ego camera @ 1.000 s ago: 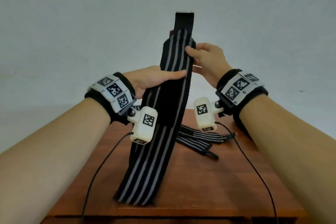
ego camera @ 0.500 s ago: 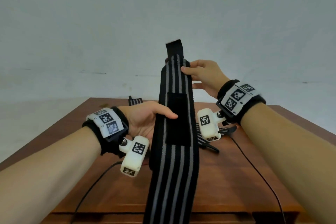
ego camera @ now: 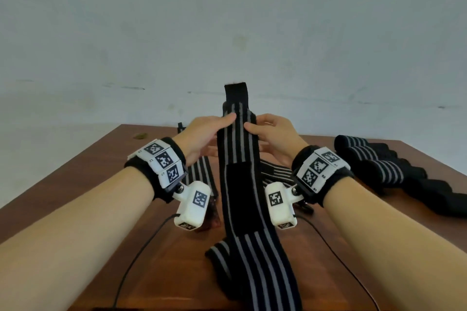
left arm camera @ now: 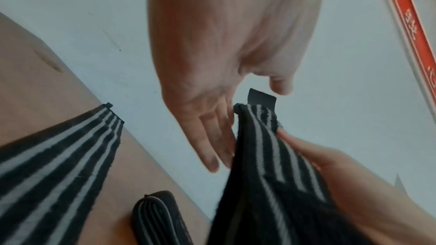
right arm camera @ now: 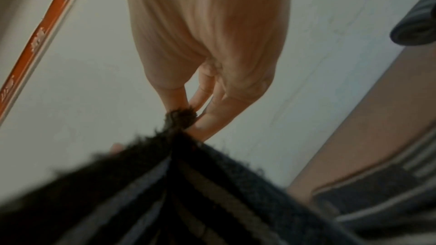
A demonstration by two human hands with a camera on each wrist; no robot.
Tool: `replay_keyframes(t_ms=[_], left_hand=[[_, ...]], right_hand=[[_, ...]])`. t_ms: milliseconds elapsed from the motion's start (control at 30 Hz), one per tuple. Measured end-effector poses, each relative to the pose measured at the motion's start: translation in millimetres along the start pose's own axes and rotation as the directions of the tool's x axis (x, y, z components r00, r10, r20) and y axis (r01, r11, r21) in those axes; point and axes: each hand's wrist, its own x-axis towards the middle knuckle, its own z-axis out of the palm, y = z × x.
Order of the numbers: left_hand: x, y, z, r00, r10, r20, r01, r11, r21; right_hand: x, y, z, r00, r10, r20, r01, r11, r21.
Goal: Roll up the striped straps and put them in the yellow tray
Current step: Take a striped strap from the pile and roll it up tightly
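A long black strap with grey stripes (ego camera: 238, 149) stands upright over the middle of the table, its lower end bunched on the wood near the front edge. My left hand (ego camera: 207, 134) holds its top from the left, thumb on the front and straight fingers (left arm camera: 212, 146) behind. My right hand (ego camera: 273, 131) pinches the same top from the right, thumb and fingers closed on the strap (right arm camera: 181, 116). A black tab sticks up above both hands. No yellow tray shows in any view.
Several rolled striped straps (ego camera: 379, 166) lie in a row at the table's right side. Flat straps lie under my hands, one left (ego camera: 199, 171) and one right (ego camera: 275, 171). The wooden table (ego camera: 101, 171) ends at a pale wall. Wrist-camera cables (ego camera: 141, 255) trail toward me.
Both hands and the strap have come down. My left hand slid from the strap's middle up to its top beside the right hand. The strap's lower end now bunches on the table.
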Motion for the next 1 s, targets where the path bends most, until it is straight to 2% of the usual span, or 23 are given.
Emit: replay_keyframes(t_ms=[100, 200, 333, 467, 567, 667, 833, 1000], left_hand=[[12, -12, 1, 0.989, 0.098, -0.115, -0.09, 0.994, 0.068], [21, -23, 1, 0.985, 0.134, -0.109, -0.118, 0.982, 0.145], [33, -37, -1, 0.997, 0.071, -0.024, -0.066, 0.984, 0.164], [35, -45, -5, 0.999, -0.015, -0.034, 0.016, 0.999, 0.036], [36, -51, -11, 0.997, -0.059, -0.057, 0.062, 0.997, 0.053], [40, -56, -16, 0.994, 0.011, -0.113, 0.0, 0.995, 0.095], [36, -59, -16, 0.978, 0.159, -0.135, -0.143, 0.982, 0.12], [31, -59, -15, 0.98, 0.16, -0.118, -0.144, 0.98, 0.134]], right_hand=[[5, 18, 1, 0.999, 0.029, 0.034, -0.029, 1.0, -0.003], [14, 26, 0, 0.998, 0.051, 0.041, -0.05, 0.998, -0.027], [29, 31, -3, 1.0, -0.01, 0.011, 0.011, 0.996, -0.092], [41, 50, -2, 0.999, -0.039, -0.027, 0.037, 0.998, -0.054], [45, 63, -6, 1.0, -0.007, -0.009, 0.007, 0.996, -0.091], [41, 65, -8, 0.997, 0.031, 0.075, -0.023, 0.995, -0.102], [29, 72, -4, 0.992, -0.075, 0.101, 0.086, 0.99, -0.109], [23, 71, -5, 0.991, -0.085, 0.1, 0.091, 0.994, -0.061]])
